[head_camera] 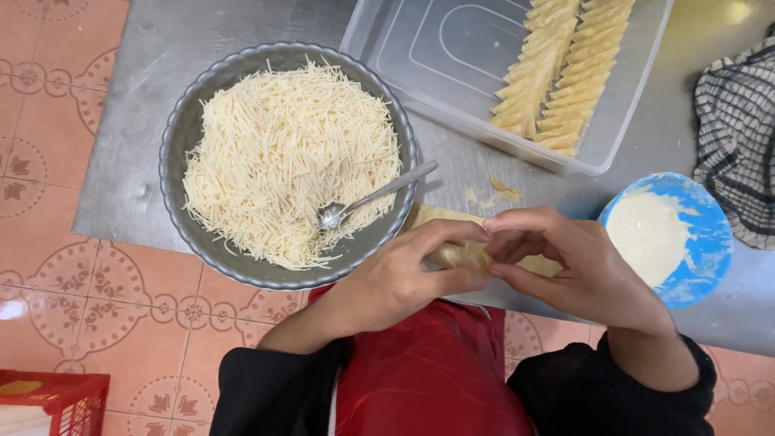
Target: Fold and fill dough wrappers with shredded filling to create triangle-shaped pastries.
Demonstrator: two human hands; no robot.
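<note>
Head view, single cam.

Left hand (404,278): fingers curled shut on pastry wrapper (462,255), pale, half-folded, held over table edge, near the body. Right hand (565,266): fingertips pinched on same wrapper from opp. side. More flat wrapper showing beneath, on steel table (145,97).

Grey metal bowl (182,137), left of hands: heaped w/ shredded cheese (274,153); spoon (371,198) resting in it, handle over rim.

Clear plastic tub (387,40), top centre: two rows of finished folded pieces (557,73) at right end; rest of tub bare. Judged early-to-mid batch: cheese plentiful, much room left.

Blue bowl (706,242), right: white paste inside. Checked cloth (739,121) far right. Red crate (56,400) btm left, on tiled floor. No labels or signs visible.
</note>
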